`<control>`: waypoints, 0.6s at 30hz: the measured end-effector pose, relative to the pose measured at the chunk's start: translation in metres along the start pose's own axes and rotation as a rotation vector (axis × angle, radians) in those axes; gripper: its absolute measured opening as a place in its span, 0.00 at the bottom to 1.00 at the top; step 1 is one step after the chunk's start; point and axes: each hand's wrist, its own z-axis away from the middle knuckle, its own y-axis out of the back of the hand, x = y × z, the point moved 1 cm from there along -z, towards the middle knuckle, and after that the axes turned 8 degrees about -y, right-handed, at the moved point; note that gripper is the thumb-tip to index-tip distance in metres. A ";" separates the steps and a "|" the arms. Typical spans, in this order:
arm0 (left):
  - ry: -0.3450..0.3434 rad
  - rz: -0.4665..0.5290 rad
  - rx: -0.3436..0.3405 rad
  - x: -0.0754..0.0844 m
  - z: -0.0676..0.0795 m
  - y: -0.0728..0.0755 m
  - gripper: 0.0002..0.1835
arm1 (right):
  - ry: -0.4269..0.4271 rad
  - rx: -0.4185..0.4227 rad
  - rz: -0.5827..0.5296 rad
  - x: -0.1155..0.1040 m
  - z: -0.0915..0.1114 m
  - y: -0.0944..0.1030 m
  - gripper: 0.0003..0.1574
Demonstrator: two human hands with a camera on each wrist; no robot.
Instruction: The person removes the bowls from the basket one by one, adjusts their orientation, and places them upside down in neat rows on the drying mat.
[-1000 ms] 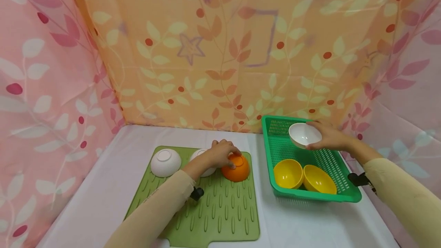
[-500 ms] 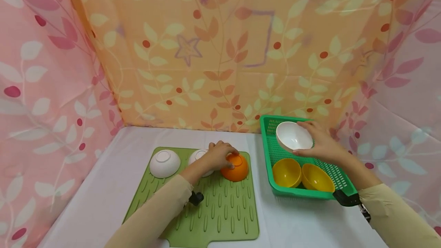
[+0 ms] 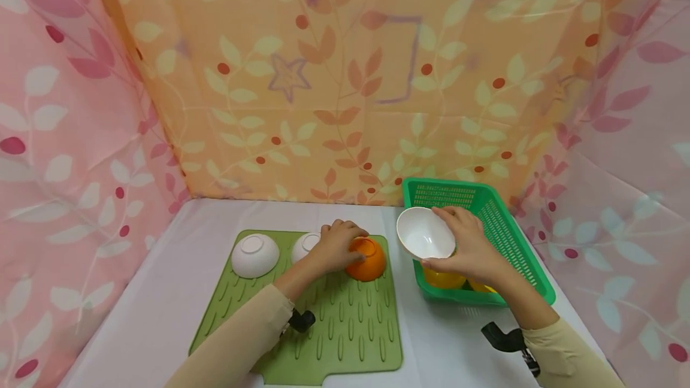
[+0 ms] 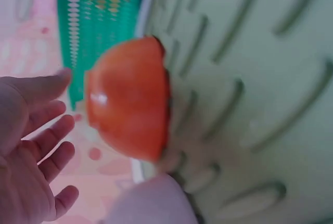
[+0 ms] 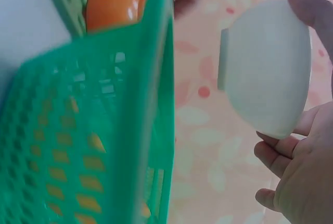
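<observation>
My right hand [image 3: 470, 245] pinches a white bowl [image 3: 424, 233] by its rim, thumb on one side and fingers on the other. In the head view the bowl hangs at the basket's left edge, its inside facing the camera; the right wrist view shows its outside and foot. An orange bowl [image 3: 371, 263] lies upside down at the mat's back right corner. Over its foot hovers my left hand [image 3: 336, 247]; in the left wrist view the relaxed fingers [image 4: 54, 130] show a gap to the orange bowl [image 4: 130, 99].
Two more white bowls stand upside down on the green mat [image 3: 345, 340], one [image 3: 254, 255] at its back left, the other [image 3: 305, 245] partly hidden by my left hand. The green basket [image 3: 520, 244] at the right contains yellow bowls [image 3: 443, 279], partly covered by my right hand.
My right hand has carried the white bowl leftward from above the basket's middle to its left edge. My left hand has stayed over the orange bowl.
</observation>
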 end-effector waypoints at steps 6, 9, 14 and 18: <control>-0.011 0.385 0.111 0.014 0.023 0.023 0.24 | 0.085 0.048 -0.021 -0.020 0.011 -0.021 0.69; 0.007 0.525 0.134 0.020 0.041 0.033 0.26 | 0.130 0.066 -0.022 -0.033 0.016 -0.028 0.69; 0.083 0.688 0.095 0.030 0.077 0.041 0.27 | 0.159 0.081 -0.022 -0.054 0.030 -0.039 0.71; 0.149 0.781 0.054 0.036 0.104 0.039 0.28 | 0.165 0.090 -0.043 -0.070 0.043 -0.051 0.73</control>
